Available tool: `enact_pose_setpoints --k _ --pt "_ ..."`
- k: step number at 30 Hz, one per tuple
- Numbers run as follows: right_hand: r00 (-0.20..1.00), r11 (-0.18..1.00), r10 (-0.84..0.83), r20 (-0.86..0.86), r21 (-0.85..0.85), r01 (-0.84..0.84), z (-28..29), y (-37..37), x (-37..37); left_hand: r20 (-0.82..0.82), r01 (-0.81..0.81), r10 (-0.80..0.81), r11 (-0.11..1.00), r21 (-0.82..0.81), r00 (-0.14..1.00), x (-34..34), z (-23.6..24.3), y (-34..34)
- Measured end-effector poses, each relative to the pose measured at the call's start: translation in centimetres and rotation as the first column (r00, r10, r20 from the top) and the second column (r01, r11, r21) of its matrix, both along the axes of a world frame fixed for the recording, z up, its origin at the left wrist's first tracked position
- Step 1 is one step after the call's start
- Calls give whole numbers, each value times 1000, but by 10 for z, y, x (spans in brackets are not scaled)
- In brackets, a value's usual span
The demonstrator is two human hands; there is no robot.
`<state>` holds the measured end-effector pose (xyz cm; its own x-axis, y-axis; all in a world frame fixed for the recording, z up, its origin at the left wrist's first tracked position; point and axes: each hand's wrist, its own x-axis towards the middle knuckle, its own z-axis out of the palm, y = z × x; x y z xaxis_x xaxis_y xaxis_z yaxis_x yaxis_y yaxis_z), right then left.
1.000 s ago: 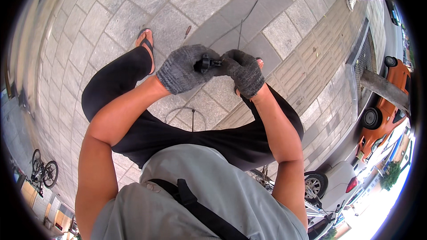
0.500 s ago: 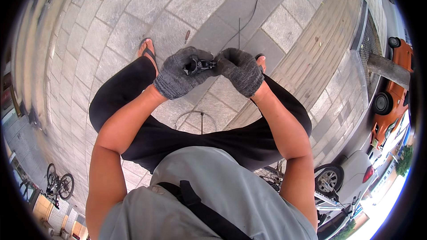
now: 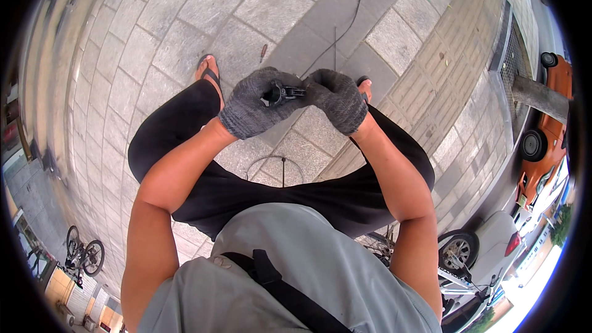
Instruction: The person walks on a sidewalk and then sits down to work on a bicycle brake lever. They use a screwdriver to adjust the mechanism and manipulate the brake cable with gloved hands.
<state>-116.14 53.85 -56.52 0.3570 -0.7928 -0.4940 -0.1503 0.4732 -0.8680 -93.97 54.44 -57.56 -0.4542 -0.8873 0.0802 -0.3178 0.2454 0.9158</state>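
Note:
Both my hands wear dark grey knitted gloves and meet in front of me, above the paving. My left hand point(image 3: 259, 103) is closed around a black bicycle lever point(image 3: 285, 93) with a ring-shaped clamp, its narrow end toward the right. Against that end, my right hand point(image 3: 336, 100) pinches with its fingertips, which hide most of what they grip. From between the hands a thin black cable point(image 3: 327, 50) runs up and away over the ground, curving to the top of the view. Its end at the lever is hidden by my fingers.
Between my feet and legs lies paving point(image 3: 277, 6), with a looped cable point(image 3: 283, 159) close to me. A small brown scrap point(image 3: 264, 50) lies ahead. A white bicycle point(image 3: 456, 277) stands behind on the right, near parked cars, with a tree trunk point(image 3: 539, 98) beyond.
The hands stay together on the lever, with the clamp turned slightly and the right fingers shifted a little. The whole view has drifted slightly to the right.

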Motion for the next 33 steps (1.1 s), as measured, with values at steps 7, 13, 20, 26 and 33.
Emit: enact_pose_setpoints --k 7,13,20,26,33 --pt "994 999 -33 105 37 29 -10 1 0 -5 2 -2 1000 30 1000 5 -4 2" --pt "990 997 -63 130 42 58 -12 -5 -5 22 -37 35 992 121 999 7 -3 2" --pt "894 924 -380 237 139 356 -8 -29 -23 160 -125 117 991 41 980 14 13 1" --pt "893 923 -385 235 85 375 -15 -31 -31 142 -202 183 971 131 973 19 -3 3" --pt "895 922 -386 222 93 375 -14 -29 -32 136 -249 227 951 181 964 15 1 -3"
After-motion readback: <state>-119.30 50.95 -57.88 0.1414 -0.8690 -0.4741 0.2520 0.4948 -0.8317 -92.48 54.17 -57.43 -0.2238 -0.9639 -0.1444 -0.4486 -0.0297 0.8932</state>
